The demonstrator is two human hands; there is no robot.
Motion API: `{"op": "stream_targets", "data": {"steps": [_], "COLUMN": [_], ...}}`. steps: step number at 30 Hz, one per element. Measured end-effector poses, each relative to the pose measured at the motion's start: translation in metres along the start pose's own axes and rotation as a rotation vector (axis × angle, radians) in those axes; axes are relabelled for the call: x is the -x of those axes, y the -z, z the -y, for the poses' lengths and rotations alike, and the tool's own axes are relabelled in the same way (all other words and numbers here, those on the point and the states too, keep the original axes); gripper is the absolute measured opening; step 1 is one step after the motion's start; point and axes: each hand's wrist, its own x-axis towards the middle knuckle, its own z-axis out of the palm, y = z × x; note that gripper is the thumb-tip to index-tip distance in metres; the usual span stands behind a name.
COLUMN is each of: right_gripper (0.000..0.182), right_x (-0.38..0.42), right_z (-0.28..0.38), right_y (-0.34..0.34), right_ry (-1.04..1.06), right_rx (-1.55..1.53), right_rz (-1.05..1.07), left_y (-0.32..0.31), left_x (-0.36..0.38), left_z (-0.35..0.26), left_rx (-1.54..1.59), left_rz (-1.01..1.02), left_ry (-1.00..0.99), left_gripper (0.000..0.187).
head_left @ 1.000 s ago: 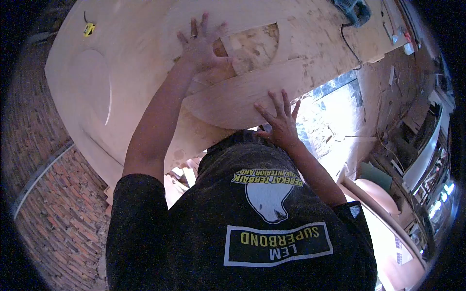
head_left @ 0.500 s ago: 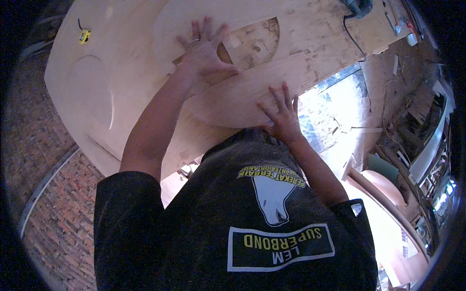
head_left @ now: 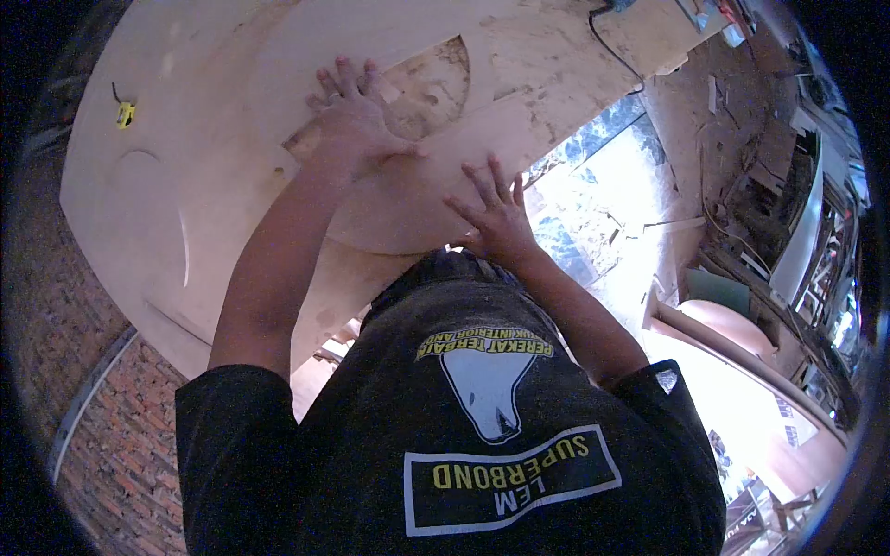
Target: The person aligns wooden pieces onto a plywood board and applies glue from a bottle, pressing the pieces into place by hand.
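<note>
A pale rounded wooden panel [head_left: 399, 208] lies flat on a large plywood sheet [head_left: 222, 120]. My left hand [head_left: 357, 125] rests on the panel with its fingers spread, beside a wedge-shaped opening [head_left: 431, 88] that has one curved side. Through that opening a rougher, stained surface shows. Close to my body, my right hand [head_left: 501, 222] lies at the near edge of the panel, palm down with fingers apart. Neither hand grips a tool. The panel's underside is hidden.
A yellow tape measure [head_left: 126, 115] lies at the sheet's far left. A dark cord [head_left: 612, 51] trails over the upper right. Brick paving [head_left: 120, 417] is at lower left. Wood offcuts and boards [head_left: 779, 157] clutter the right side, beside bright, sunlit ground [head_left: 603, 208].
The whole view has swung, so the sheet and tape measure appear further left, the tape measure also lower. Both hands keep roughly their places on the panel, fingers still spread.
</note>
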Motion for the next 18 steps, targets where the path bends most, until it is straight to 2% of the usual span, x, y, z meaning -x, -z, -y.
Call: {"op": "stream_targets", "data": {"steps": [11, 18], "right_gripper": [0.089, 0.103], "right_x": [-0.001, -0.009], "right_z": [0.003, -0.005], "right_y": [0.005, 0.042], "right_ry": [-0.001, -0.017], "right_rx": [0.018, 0.073], "right_rz": [-0.003, 0.138], "left_y": [-0.003, -0.005], "left_x": [-0.001, -0.003], "left_z": [0.001, 0.004], "left_rx": [0.005, 0.038], "left_rz": [-0.005, -0.031], "left_ry": [0.001, -0.024], "left_gripper": [0.169, 0.168]}}
